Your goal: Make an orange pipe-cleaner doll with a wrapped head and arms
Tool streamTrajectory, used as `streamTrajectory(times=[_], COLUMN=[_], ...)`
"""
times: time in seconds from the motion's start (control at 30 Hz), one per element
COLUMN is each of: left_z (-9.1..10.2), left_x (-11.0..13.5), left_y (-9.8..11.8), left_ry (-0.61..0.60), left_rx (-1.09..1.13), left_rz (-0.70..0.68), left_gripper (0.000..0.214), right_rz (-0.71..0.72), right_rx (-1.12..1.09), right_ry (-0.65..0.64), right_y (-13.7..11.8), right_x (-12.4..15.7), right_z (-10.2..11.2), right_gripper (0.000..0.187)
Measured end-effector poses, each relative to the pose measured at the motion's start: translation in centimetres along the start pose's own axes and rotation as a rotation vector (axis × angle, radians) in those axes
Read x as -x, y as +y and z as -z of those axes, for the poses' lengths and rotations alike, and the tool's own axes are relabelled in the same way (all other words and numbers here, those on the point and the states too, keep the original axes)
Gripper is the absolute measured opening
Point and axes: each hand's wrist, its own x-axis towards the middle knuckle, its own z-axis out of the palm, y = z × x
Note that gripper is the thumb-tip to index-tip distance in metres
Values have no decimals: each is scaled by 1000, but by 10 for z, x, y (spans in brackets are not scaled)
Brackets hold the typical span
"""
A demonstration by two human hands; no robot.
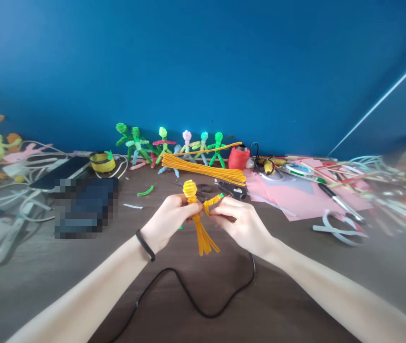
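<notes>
Yellow chenille-stem figure [200, 229], one: coiled head toward twelve o'clock, loose stem ends fanning toward six. Brown tabletop [260, 305], extending around both forearms, bounded at twelve o'clock by a blue wall [203, 62]. Nearest items: bundle of orange-yellow chenille stems [203, 167] at twelve, what looks like a black glue gun [233, 190] at two, pink paper sheets [288, 195] beyond it toward three, small green offcut [145, 191] at ten, pixelated dark block [86, 205] at nine. Black cord [204, 315], looping through six o'clock; one end cut off by the lower frame edge, the other lost beneath the right wrist. Stem figurines, a row from ten to twelve o'clock, some partly masked by the bundle. Outermost clutter at three and nine, blurred. Left hand [174, 216], at nine o'clock: thumb and fingers nearly closed, pinching the figure just below its head. Right hand [240, 221], at three: fingertips drawn together on a coiled yellow stem [214, 202], green-tipped; whether it joins the figure cannot be told. Figure located between both hands, its legs hanging below the left fingertips.
</notes>
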Motion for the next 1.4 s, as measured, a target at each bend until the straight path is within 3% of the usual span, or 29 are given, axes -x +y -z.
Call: streamTrajectory(times=[0.13, 0.4, 0.63, 0.87, 1.2, 1.4], left_z=[1, 4, 3, 1, -2, 1], left_x=[2, 6, 8, 9, 4, 0], left_y=[3, 9, 9, 5, -2, -3], left_ry=[-64, -191, -279, -390, -285, -118], left_rx=[20, -73, -144, -234, -355, -330], left_rz=[34, 34, 29, 75, 32, 27], left_gripper=[10, 10, 7, 8, 12, 14], right_rz=[-173, -448, -448, -427, -361, -363], right_rx=[-158, -486, -421, -283, -126, -168], right_ry=[-43, -324, -333, -284, -126, -178], right_y=[10, 30, 38, 25, -1, -16], right_x=[-3, -10, -11, -13, -8, -7], right_z=[0, 10, 13, 15, 16, 17], right_gripper=[12, 21, 9, 19, 21, 20])
